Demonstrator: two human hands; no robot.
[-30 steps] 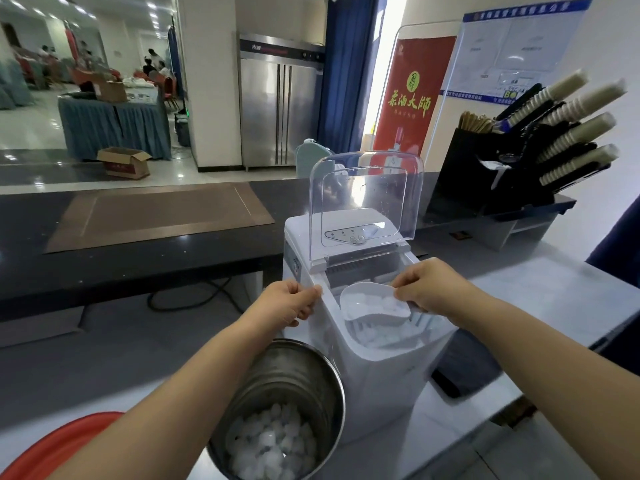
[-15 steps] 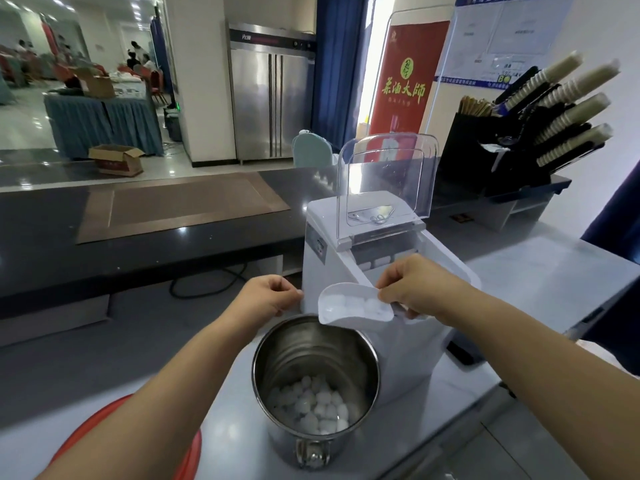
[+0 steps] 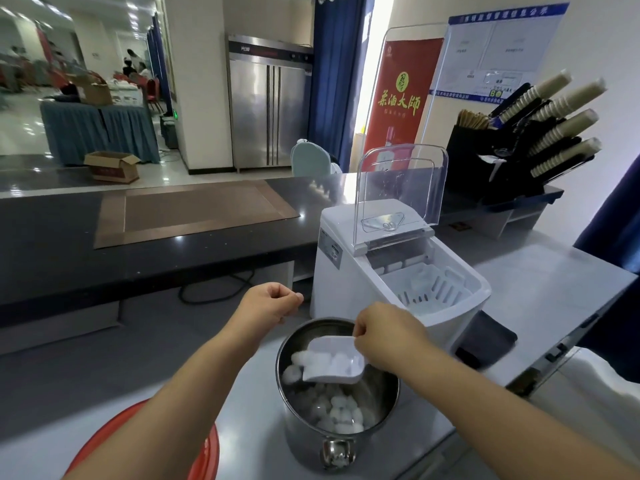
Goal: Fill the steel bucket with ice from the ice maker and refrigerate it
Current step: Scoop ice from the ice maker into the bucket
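The right hand (image 3: 388, 337) pinches the white scoop (image 3: 334, 362), tilted over the steel bucket (image 3: 304, 441) just in front of the ice maker (image 3: 346, 271). Hold its mouth low inside the rim; the left hand (image 3: 270, 306), curled and seemingly empty, should steady the bucket.

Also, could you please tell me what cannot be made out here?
Head view:
Handle of the white plastic scoop: hidden inside the right hand.
Ice depth in the round steel bucket: partly under the scoop.
Part of the red round object: cut off by the bottom edge.
Print on the blue-bordered wall notice: too small.
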